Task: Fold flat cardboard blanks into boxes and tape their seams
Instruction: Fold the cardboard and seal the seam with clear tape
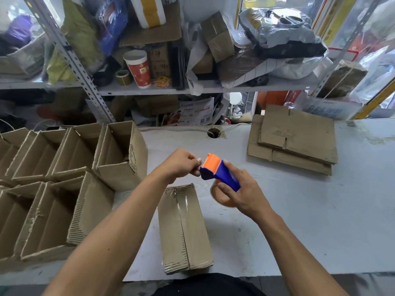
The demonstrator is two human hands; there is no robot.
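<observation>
A folded cardboard box [183,229] lies on the white table [299,221] in front of me, with clear tape along its middle seam. Above it my right hand [241,191] grips a blue and orange tape dispenser [218,170] holding a roll of tape [222,197]. My left hand [181,165] pinches at the orange front end of the dispenser, where the tape end sits. A stack of flat cardboard blanks [295,137] lies at the back right of the table.
Several open, folded boxes [64,171] stand packed together on the left. Behind the table, metal shelves [149,88] carry bags, boxes, a paper cup [137,68] and a tape roll. A cable hole [213,132] sits at the table's back edge.
</observation>
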